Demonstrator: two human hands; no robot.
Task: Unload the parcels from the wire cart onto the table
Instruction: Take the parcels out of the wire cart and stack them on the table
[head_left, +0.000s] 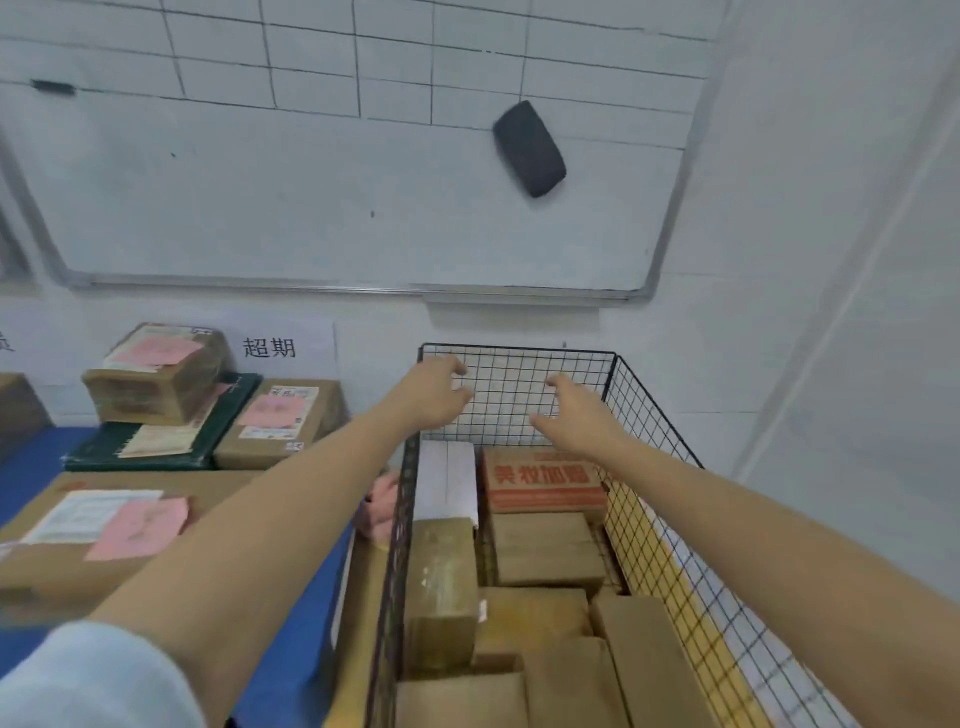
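Cardboard parcels (545, 551) pack the black wire cart (670, 540); left hand (431, 395) and right hand (576, 415) hover apart above, fingers loose, empty.

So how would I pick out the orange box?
Find the black wire cart right of the blue table. The orange box lies at its far end. It alone carries big red lettering; its neighbours are plain brown or white.
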